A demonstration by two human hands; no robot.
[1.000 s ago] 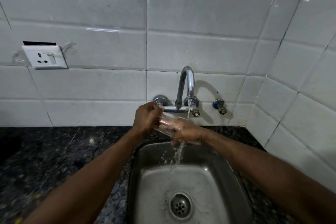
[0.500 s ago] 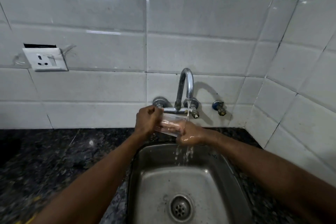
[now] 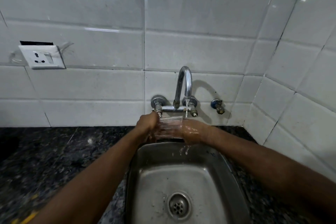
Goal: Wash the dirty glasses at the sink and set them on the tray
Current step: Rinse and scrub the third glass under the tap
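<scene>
Our left hand (image 3: 147,124) and right hand (image 3: 193,131) grip the clear glass (image 3: 171,127) (fingers curled round it) under the running tap (image 3: 185,82), over the sink (image 3: 214,183).

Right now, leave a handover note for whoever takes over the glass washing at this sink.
Left hand: grip round the left end of the clear drinking glass, held sideways over the back of the steel sink.
Right hand: wet, holds its right end, under the running water from the chrome tap.
Done: rinse under way.
Left: finish it, set glass on the tray; no tray or other glasses in view.
</scene>
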